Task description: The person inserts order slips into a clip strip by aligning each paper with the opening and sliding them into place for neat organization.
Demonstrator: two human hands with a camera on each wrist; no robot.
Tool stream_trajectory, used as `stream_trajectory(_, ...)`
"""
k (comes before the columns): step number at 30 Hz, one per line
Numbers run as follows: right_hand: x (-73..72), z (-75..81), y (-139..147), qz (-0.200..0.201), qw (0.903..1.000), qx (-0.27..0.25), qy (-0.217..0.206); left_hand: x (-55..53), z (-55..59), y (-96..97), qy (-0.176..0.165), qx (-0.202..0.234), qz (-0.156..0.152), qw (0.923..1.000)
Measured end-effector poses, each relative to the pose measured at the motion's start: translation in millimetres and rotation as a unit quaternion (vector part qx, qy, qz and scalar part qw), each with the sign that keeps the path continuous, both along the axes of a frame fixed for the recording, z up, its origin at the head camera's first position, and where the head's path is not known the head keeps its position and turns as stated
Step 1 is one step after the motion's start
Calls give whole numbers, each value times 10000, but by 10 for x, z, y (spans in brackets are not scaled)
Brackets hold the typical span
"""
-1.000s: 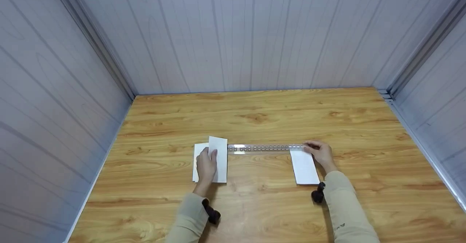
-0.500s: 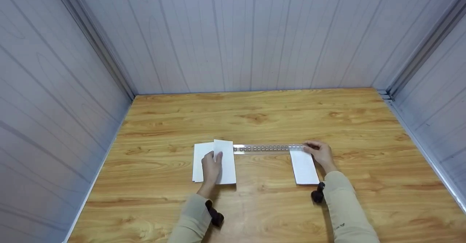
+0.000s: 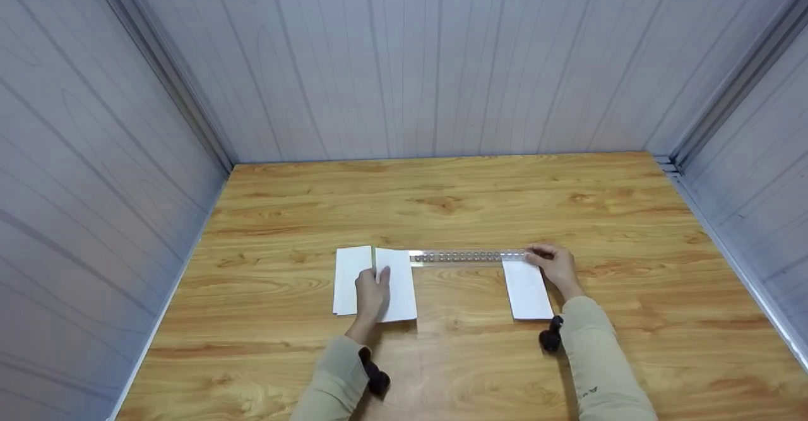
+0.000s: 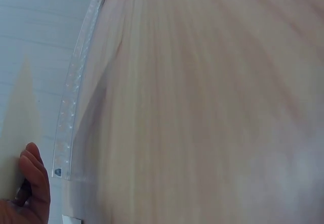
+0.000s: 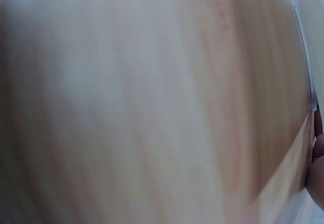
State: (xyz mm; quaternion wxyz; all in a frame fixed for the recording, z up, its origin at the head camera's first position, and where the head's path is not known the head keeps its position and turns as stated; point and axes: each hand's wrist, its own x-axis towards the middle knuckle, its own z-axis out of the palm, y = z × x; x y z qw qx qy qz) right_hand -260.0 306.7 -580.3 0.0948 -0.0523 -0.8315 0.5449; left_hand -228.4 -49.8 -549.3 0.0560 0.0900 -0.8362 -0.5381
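In the head view my left hand (image 3: 372,291) pinches a white paper (image 3: 398,288) between thumb and fingers. That paper overlaps the left part of a clear plastic ruler (image 3: 454,257), which has a row of holes along it. The left wrist view shows the held paper (image 4: 15,128) raised beside the ruler's end (image 4: 58,171). To the left of this hand lie other white papers (image 3: 350,282), slightly offset. My right hand (image 3: 558,269) grips the ruler's right end, its thumb near the top of another white paper (image 3: 529,291). The right wrist view shows only part of this hand (image 5: 316,171).
A wood-grain table (image 3: 442,206) carries everything. Pale panelled walls stand at the back (image 3: 404,61), left (image 3: 95,187) and right (image 3: 757,187). Dark wrist devices hang by the left sleeve (image 3: 338,370) and the right sleeve (image 3: 600,358).
My left hand has moved right and nearer to me with the paper, showing more of the papers at the left. The right hand and the ruler have stayed put.
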Motion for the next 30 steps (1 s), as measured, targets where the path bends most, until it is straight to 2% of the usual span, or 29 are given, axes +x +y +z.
stream_trajectory(19,15,13,-11,1,10000,35,63,-21,-83,94,-731,421,-54,9964)
stream_trajectory(30,11,-1,-2,37,9999,-149,78,-54,-82,135,-1119,380,-34,9930)
